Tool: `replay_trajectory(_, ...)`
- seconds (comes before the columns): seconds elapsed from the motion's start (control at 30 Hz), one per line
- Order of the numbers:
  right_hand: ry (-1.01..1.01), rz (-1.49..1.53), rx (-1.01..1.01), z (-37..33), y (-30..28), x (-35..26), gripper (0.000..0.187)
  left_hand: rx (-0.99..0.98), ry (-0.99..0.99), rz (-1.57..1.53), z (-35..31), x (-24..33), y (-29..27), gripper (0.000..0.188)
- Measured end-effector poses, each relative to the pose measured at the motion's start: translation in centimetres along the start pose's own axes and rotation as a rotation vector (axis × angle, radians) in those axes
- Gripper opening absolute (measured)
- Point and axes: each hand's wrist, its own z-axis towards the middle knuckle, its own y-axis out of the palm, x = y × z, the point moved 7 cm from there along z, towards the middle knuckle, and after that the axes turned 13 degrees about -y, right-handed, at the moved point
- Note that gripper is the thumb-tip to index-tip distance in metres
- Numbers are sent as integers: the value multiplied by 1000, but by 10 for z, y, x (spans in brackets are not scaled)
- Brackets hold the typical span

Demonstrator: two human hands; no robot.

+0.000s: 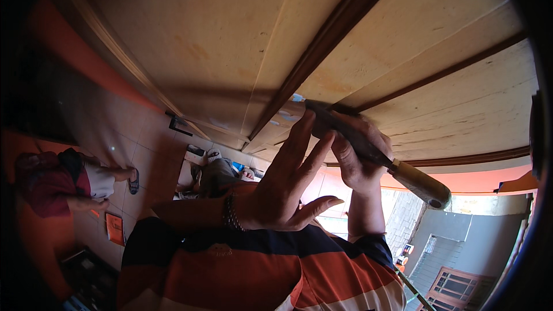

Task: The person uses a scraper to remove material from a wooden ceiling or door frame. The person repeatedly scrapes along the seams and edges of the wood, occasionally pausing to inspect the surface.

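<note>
A chisel [417,184] with a rounded wooden handle and a long dark metal blade slants across a cream wooden door panel [368,69]. My right hand [360,150] wraps round its blade, with the handle sticking out to the lower right. My left hand [282,184] wears a beaded bracelet and has its fingers stretched out and apart. Its fingertips are at the blade's far end, and I cannot tell how firmly they touch it. Small bright bluish patches [282,117] show on the wood beside the fingertips. The blade's tip is partly hidden.
A dark brown strip [340,29] runs along the panel. A person in a red top [46,187] is at the left on the tiled floor [150,138], near an orange packet [115,228]. Another person's legs [216,173] show beyond my left arm. A grey wall [489,236] stands at right.
</note>
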Motion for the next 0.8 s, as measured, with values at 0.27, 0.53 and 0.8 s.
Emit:
replay_trajectory(0.27,-80,-46,-16,-1,-2,-2,25,74,-16,30,0,6,2,84)
replay_trajectory(0.53,-106,-56,7,1,-2,-1,25,50,4,31,3,7,1,85)
replay_trajectory(0.8,-87,-97,-54,4,11,1,24,99,27,49,3,0,-3,85)
